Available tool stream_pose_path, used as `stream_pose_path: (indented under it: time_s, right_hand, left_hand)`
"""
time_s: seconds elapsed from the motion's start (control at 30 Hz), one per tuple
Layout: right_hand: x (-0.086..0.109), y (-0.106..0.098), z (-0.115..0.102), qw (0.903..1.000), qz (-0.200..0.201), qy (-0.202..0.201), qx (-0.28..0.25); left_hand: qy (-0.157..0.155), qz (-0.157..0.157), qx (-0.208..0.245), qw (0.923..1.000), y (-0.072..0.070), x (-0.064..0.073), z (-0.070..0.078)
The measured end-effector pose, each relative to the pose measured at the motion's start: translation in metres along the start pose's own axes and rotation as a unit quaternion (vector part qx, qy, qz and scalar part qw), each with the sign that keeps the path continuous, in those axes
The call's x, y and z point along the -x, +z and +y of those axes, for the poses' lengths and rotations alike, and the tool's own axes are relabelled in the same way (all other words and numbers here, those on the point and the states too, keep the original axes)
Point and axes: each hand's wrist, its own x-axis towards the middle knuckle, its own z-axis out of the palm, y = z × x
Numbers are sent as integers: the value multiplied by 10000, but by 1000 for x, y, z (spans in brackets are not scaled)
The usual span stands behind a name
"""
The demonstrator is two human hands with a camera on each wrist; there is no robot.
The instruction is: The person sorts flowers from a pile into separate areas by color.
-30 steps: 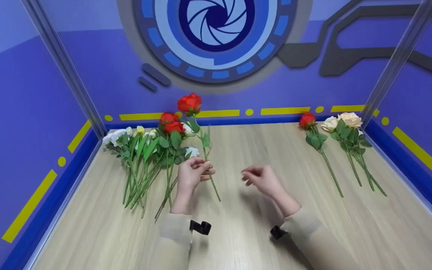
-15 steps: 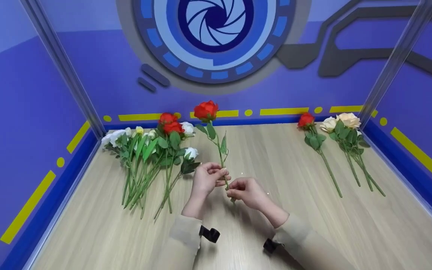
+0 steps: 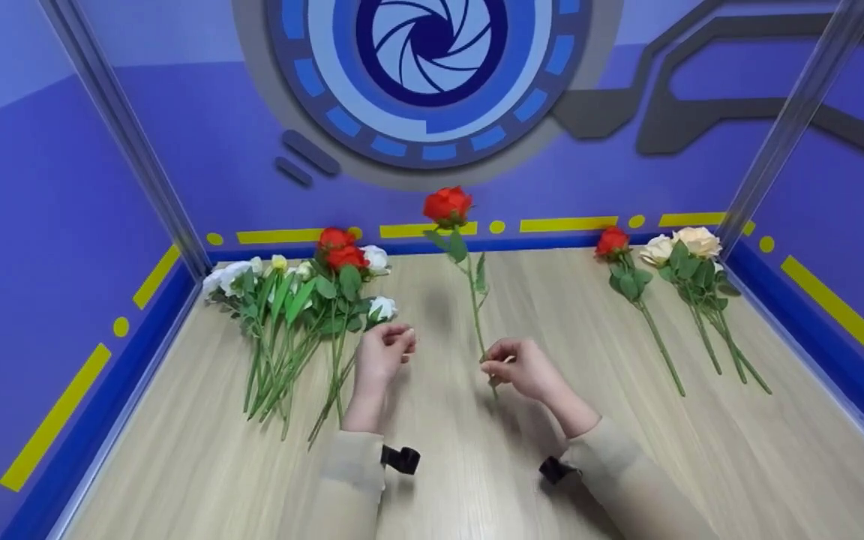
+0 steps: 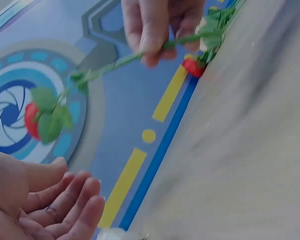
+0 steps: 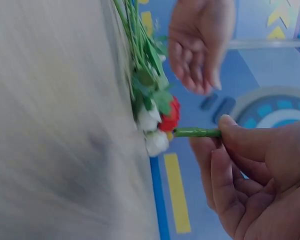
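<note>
My right hand [image 3: 526, 367] pinches the lower stem of a red rose [image 3: 448, 207], which stands nearly upright over the middle of the table. In the right wrist view the cut end of its green stem [image 5: 197, 132] sticks out past thumb and forefinger. My left hand [image 3: 381, 357] is to the left of the rose with nothing in it. Its fingers [image 4: 70, 205] are loosely bent and apart from the stem in the left wrist view. Just behind the left hand lies a white rose [image 3: 382, 307] at the edge of the left pile.
On the left of the wooden table [image 3: 432, 480] lies a pile with white flowers [image 3: 233, 276], a yellow bud [image 3: 280, 261] and red roses [image 3: 343, 251]. At right lie a single red rose [image 3: 613, 241] and cream roses [image 3: 698, 241]. Blue panels [image 3: 199, 150] wall the table in.
The red rose has moved rightward from my left hand to my right hand. My left hand let go of the stem and drew back left.
</note>
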Motion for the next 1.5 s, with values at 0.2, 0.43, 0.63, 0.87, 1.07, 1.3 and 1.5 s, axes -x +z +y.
stream_pose_path:
  time_s: [0.2,0.43,0.63,0.87,1.07,1.3,1.5]
  right_hand:
    - [-3,-38,9,9980,362,339,389]
    - [1,-90,30,9780,1103,1350,1148]
    - [15,-132,49,9490,1209,2016,2102]
    - [37,-163,63,9220,943,2531,2773]
    - [47,-179,68,8972,597,3413,2739]
    - [46,-193,76,8630,1000,4147,2705]
    - [49,-195,84,8591,1149,4225,2649]
  left_hand:
    - [162,1048,-958,9897,-24,-10,-13]
    - [-379,1574,-1603,9737,-46,-14,-24]
    - [-767,1586,-2476,9527,-54,-14,-34]
    - [-942,1262,-2717,9494,-60,-15,-42]
    - [-951,1029,-2626,9547,-64,-12,-46]
    - [-964,910,-2292,9643,-65,-9,-50]
    - [-1117,870,-2244,9642,-67,-9,-52]
